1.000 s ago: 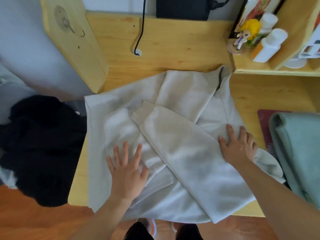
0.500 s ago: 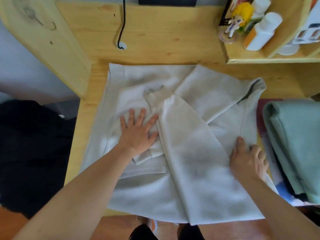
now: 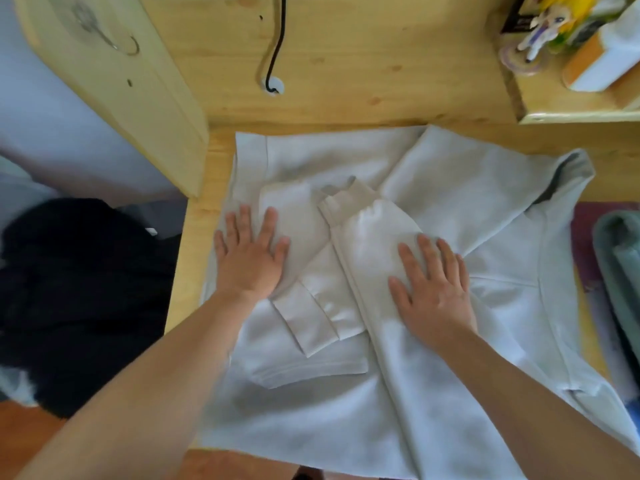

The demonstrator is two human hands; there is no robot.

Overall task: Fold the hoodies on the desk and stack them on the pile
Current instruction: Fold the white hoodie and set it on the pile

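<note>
A light grey hoodie [image 3: 485,216] lies spread on the wooden desk [image 3: 346,98], both sleeves folded across its body and the hood at the right. My left hand [image 3: 251,258] presses flat on the left part of the body, fingers straight. My right hand [image 3: 433,289] lies flat on the upper sleeve that runs down the middle. At the right edge sits the pile, topped by a folded pale green garment [image 3: 620,258].
A dark garment [image 3: 76,299] hangs off to the left, beyond the desk's edge. A wooden side panel [image 3: 114,81] stands at the upper left. A black cable [image 3: 277,46] enters the desktop. A shelf [image 3: 575,98] with a figurine and bottles sits upper right.
My right hand has moved from the hoodie's right edge onto the folded sleeve in the middle. My left hand has slid a little to the left. The camera has moved closer.
</note>
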